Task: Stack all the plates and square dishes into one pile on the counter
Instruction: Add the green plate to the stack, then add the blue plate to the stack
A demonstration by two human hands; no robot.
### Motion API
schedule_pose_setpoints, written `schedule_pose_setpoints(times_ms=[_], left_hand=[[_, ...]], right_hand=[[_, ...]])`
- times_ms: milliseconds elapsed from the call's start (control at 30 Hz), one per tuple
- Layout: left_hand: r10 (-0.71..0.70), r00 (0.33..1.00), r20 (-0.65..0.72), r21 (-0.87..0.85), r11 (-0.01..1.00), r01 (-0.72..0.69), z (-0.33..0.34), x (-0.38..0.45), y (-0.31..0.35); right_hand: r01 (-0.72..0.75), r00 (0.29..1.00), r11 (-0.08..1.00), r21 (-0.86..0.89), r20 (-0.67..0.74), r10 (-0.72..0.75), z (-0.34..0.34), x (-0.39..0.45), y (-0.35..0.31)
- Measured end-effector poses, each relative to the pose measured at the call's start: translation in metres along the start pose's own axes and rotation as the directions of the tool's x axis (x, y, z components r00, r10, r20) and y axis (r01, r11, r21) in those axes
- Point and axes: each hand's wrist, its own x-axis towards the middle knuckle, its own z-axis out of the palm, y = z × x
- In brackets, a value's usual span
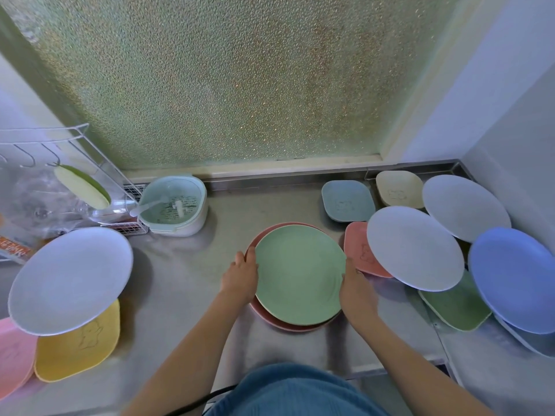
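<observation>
A green round plate lies on a pink round plate at the counter's middle. My left hand grips the green plate's left rim and my right hand grips its right rim. To the right lie two white plates, a blue plate, and square dishes: pink, blue-grey, cream, green. On the left a white plate rests over a yellow square dish and a pink dish.
A mint strainer basket with a white scoop stands at the back left beside a wire rack. Frosted glass rises behind the steel counter. A wall closes the right side.
</observation>
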Motion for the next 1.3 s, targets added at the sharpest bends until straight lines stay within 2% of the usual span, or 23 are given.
schedule_pose_setpoints(times_ms=[133,200,333,400,533,600,700,733,800,833,933,1033,1133,1200,1300], left_hand=[[-0.01,1.0,-0.016,0.017,1.0,0.011,0.001,-0.003,0.001],[-0.02,0.999,-0.04,0.067,0.997,0.022,0.0,-0.004,0.004],[0.029,0.977,-0.211,0.222,0.975,0.019,0.002,-0.005,0.016],[0.084,0.967,-0.242,0.242,0.97,-0.024,0.0,-0.002,0.031],[0.299,0.924,-0.239,0.287,0.931,-0.227,-0.001,0.009,0.083],[0.39,0.893,-0.224,0.318,0.895,-0.311,0.002,0.016,0.117],[0.533,0.823,-0.194,0.393,0.811,-0.433,0.012,0.022,0.17],[0.571,0.801,-0.179,0.396,0.787,-0.473,0.015,0.023,0.186],[0.631,0.754,-0.181,0.339,0.76,-0.555,0.023,0.024,0.216],[0.654,0.733,-0.186,0.313,0.747,-0.587,0.028,0.025,0.228],[0.687,0.711,-0.147,0.27,0.72,-0.64,0.042,0.024,0.256],[0.7,0.702,-0.133,0.241,0.71,-0.662,0.049,0.019,0.27],[0.696,0.711,-0.101,0.252,0.709,-0.658,0.051,0.018,0.276],[0.685,0.723,-0.087,0.228,0.72,-0.655,0.05,0.02,0.281],[0.617,0.781,-0.102,0.018,0.786,-0.618,0.042,0.02,0.291]], right_hand=[[0.012,1.0,1.0,0.0,0.001,-0.012,-0.001,-0.001,0.002],[0.049,0.999,0.996,-0.075,0.009,-0.048,-0.003,0.0,0.002],[0.181,0.981,0.944,-0.276,-0.013,-0.192,-0.012,0.002,0.007],[0.188,0.971,0.933,-0.307,-0.084,-0.223,-0.023,0.002,0.011],[0.218,0.909,0.933,-0.288,-0.288,-0.301,-0.059,0.008,0.032],[0.162,0.88,0.947,-0.276,-0.394,-0.265,-0.083,0.013,0.051],[-0.071,0.816,0.949,-0.308,-0.566,-0.123,-0.115,0.026,0.091],[-0.156,0.821,0.942,-0.296,-0.57,-0.042,-0.125,0.028,0.105],[-0.289,0.865,0.907,-0.305,-0.489,0.111,-0.138,0.033,0.13],[-0.313,0.883,0.884,-0.347,-0.449,0.137,-0.142,0.034,0.142],[-0.255,0.908,0.853,-0.455,-0.415,0.05,-0.145,0.035,0.164],[-0.241,0.884,0.881,-0.407,-0.468,0.025,-0.145,0.04,0.174],[-0.229,0.894,0.905,-0.359,-0.446,0.05,-0.148,0.05,0.181],[-0.192,0.886,0.909,-0.37,-0.464,-0.001,-0.147,0.054,0.186],[-0.141,0.815,0.92,-0.365,-0.57,-0.101,-0.145,0.053,0.183]])
